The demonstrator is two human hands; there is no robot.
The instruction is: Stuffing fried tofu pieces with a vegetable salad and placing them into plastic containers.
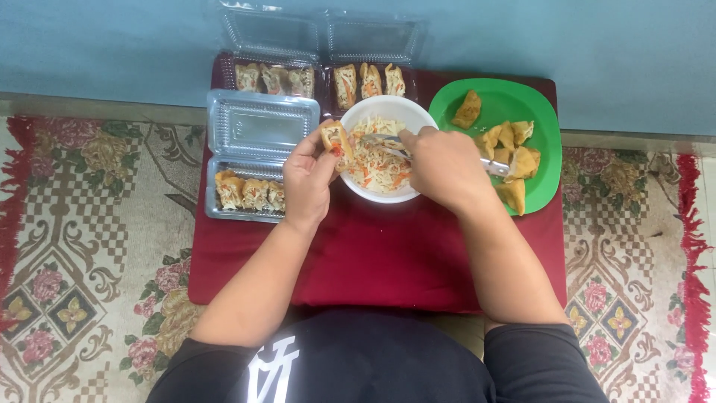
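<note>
A tofu pocket (pixel 335 139) is pinched in the left hand (pixel 309 177) over the bowl (pixel 388 112), catching spills; a fork (pixel 391 147) is gripped by the right hand (pixel 445 168)

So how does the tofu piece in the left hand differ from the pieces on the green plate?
The tofu piece in the left hand is slit open with shredded filling showing; the pieces on the green plate look plain and unfilled. The held piece is raised at the white bowl's rim, while the plate's pieces lie in a loose pile. Both are golden-brown fried chunks of similar size.
</note>
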